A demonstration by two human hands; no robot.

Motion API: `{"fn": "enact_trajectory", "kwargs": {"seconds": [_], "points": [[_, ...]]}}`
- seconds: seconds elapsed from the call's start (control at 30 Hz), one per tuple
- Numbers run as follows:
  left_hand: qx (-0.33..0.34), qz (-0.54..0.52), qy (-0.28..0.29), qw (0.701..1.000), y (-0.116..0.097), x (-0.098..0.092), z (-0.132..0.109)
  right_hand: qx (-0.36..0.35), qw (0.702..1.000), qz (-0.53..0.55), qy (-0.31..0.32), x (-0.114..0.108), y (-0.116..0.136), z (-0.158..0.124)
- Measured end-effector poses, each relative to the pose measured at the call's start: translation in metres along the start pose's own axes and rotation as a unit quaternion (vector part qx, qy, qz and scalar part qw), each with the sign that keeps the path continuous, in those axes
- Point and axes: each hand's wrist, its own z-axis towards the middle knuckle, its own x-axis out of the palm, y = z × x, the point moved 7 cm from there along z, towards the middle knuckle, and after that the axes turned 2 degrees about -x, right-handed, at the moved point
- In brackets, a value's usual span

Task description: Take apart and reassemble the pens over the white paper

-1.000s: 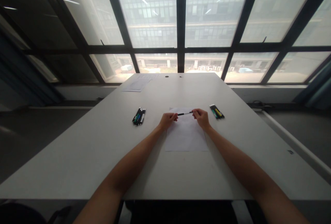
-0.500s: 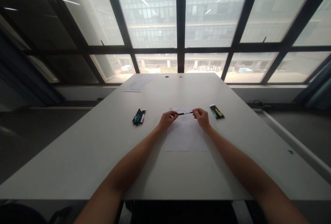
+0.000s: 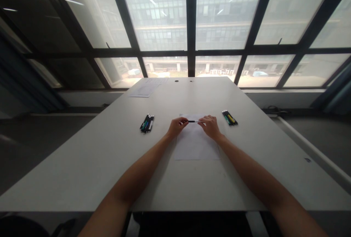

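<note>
One pen [image 3: 191, 121] ran crosswise, dark end pinched by the left hand [image 3: 176, 126], pale section pinched by the right hand [image 3: 211, 126]; paper [image 3: 197, 145] lay below both grips.

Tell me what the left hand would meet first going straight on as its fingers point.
Past the pen it pinches, the left hand would likely meet the right hand, at the pen's other end; depth is unclear.

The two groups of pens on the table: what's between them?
In the head view, a white sheet of paper lies there; the left hand and right hand hold a pen over it.
</note>
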Motion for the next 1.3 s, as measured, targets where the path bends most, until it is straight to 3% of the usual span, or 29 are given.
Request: {"fn": "enact_trajectory", "kwargs": {"seconds": [0.2, 0.57, 0.93, 1.3], "points": [[0.009, 0.0, 0.015, 1.0, -0.002, 0.002, 0.0, -0.038, 0.997, -0.052, 0.047, 0.004, 0.01, -0.001], [0.013, 0.012, 0.02, 1.0, -0.002, 0.004, 0.001, -0.018, 0.995, -0.07, 0.068, 0.007, 0.006, 0.0], [0.016, 0.027, 0.008, 0.999, -0.002, 0.003, 0.001, -0.005, 0.996, -0.076, 0.036, -0.001, 0.004, -0.001], [0.016, 0.043, -0.006, 0.999, -0.003, -0.001, 0.001, 0.071, 0.993, -0.096, -0.003, -0.006, -0.015, -0.003]]}}
